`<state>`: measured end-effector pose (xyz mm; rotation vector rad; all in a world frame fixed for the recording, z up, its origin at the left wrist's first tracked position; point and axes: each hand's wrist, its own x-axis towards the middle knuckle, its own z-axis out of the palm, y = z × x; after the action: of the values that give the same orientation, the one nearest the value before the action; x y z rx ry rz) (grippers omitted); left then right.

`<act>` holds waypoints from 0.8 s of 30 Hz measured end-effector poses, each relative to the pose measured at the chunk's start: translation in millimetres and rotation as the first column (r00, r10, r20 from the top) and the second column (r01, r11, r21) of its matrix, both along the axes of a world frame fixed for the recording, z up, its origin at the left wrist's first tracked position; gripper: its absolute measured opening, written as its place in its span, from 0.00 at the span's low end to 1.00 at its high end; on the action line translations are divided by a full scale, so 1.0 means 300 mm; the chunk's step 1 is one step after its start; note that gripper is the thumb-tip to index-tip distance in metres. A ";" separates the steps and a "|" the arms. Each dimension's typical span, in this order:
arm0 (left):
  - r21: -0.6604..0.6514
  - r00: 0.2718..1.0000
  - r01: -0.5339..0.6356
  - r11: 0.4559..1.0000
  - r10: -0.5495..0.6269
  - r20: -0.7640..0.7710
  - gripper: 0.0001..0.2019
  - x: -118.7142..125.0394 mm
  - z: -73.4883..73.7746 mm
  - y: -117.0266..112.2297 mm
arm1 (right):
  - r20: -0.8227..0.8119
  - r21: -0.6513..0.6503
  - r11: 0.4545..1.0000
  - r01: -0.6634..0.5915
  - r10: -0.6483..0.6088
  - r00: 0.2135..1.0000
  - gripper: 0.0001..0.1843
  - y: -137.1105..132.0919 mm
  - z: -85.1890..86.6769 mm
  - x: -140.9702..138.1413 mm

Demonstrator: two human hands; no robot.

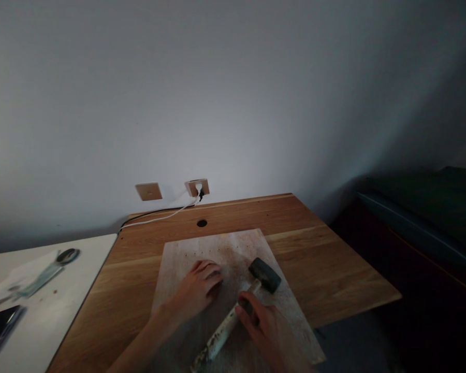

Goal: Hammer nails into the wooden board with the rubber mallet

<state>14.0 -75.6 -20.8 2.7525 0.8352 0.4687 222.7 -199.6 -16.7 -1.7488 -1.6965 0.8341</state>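
A rubber mallet [226, 327] with a black head and a worn whitish handle lies slantwise over the pale wooden board [178, 254]. My right hand [266, 324] has its thumb and index finger closed on the handle, a little below the head. To the left of the mallet, my left hand [202, 285] rests over the board with its fingers curled together. Whatever those fingers hold, if anything, is hidden. A row of small dark marks, nails or holes, runs along the far part of the board.
The board lies on a wooden desktop [306, 259] against the wall. A white table [73, 290] on the left bears a roll of tape [67, 256], papers and a dark phone-like device [2, 329]. Cables [159, 219] run to a wall socket [197, 187]. Right of the desktop is dark furniture.
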 end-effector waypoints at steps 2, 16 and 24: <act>0.026 0.998 0.030 0.999 -0.029 -0.049 0.16 0.019 0.020 0.001 | -0.041 0.033 0.999 0.027 -0.025 0.999 0.28 0.004 0.010 0.001; -0.106 0.996 -0.012 0.994 0.022 0.090 0.16 0.038 0.020 0.033 | -0.733 -0.284 0.896 0.342 -0.433 0.525 0.33 -0.124 -0.003 0.054; -0.305 0.877 -0.156 0.939 0.274 0.394 0.18 -0.051 -0.041 0.131 | -0.756 -0.460 0.817 0.348 -0.566 0.329 0.39 -0.174 0.112 0.125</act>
<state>-1.4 -36.4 -33.2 2.1954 1.0052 0.9002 260.2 -251.7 16.9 -1.3619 -0.3576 1.3420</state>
